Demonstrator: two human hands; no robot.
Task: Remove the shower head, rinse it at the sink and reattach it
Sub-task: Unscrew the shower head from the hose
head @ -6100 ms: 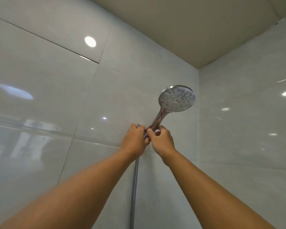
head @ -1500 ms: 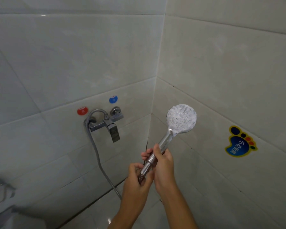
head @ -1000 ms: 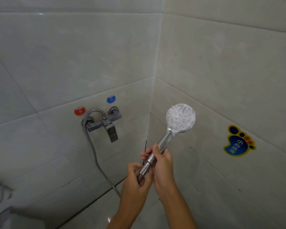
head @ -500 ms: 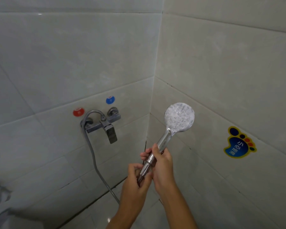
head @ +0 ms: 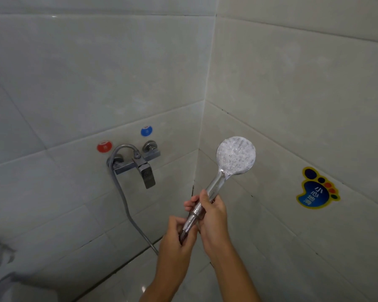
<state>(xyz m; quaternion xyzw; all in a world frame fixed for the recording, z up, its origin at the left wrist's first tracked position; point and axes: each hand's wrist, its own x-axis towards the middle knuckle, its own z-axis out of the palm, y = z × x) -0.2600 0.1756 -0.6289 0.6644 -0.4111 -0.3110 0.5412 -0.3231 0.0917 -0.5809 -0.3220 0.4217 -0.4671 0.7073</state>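
Shower head is off its wall holder, hose still joined — unscrewing appears underway; rinse and reattach remain. Right hand has its fingers clamped round the chrome handle; left hand pinches the hose nut below. The head is held up near the tiled corner, right of the mixer tap — round face pale, speckled, wet-looking.

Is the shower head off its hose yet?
Not yet: the shower head handle runs into the hose fitting pinched by the left hand; the right hand grips above.
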